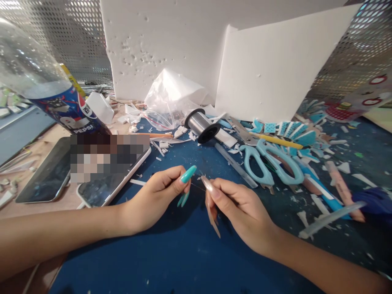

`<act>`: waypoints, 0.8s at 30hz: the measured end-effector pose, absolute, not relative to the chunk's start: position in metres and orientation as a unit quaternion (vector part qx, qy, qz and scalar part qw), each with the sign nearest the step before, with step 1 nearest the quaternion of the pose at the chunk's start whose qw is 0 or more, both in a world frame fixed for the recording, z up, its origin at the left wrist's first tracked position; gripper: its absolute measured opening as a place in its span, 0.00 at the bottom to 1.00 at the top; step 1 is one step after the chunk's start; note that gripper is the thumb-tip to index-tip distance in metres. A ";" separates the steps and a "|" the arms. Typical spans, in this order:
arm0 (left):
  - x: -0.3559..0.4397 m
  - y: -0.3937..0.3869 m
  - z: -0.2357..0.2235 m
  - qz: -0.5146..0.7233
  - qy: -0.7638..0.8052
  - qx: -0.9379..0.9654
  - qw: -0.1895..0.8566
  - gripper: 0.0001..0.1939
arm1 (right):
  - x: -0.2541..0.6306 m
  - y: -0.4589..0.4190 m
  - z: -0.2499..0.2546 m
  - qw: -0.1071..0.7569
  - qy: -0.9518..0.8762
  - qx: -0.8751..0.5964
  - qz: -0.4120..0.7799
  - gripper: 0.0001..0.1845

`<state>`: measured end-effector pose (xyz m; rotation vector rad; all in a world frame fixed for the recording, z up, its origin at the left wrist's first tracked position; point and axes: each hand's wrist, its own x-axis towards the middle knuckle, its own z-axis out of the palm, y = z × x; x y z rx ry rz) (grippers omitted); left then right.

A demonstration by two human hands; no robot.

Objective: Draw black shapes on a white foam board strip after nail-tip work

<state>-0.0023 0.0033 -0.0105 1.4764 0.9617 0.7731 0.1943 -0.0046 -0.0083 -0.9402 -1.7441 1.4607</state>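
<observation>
Over the blue mat [171,261], my left hand [159,194] is closed in a pinch, its long turquoise nails pointing right. Facing it, my right hand [245,210] pinches too, with long pale, shiny nails. A thin thread [197,187] runs across the small gap between the fingertips, and both hands appear to hold it. Its ends are too fine to follow. Just beyond the hands lies a spool [202,125] of grey, shiny line with black rims. Light-blue-handled scissors [266,161] rest to the right of the spool.
Two phones [45,171] and a Pepsi bottle [70,108] are at the left. White foam boards [165,45] stand behind a clear plastic bag [174,94]. A yellow pencil [275,141], a glue stick [332,218], blue-dotted pieces [294,130] and white scraps litter the right side.
</observation>
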 end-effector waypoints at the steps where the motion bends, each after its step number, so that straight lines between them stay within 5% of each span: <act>1: -0.002 0.003 -0.010 0.328 0.413 0.626 0.574 0.16 | 0.194 -0.004 -0.008 0.331 -0.665 -0.362 0.563 0.19; 24: -0.001 0.003 -0.008 0.345 0.424 0.549 0.632 0.21 | 0.195 -0.007 -0.005 0.347 -0.646 -0.348 0.584 0.19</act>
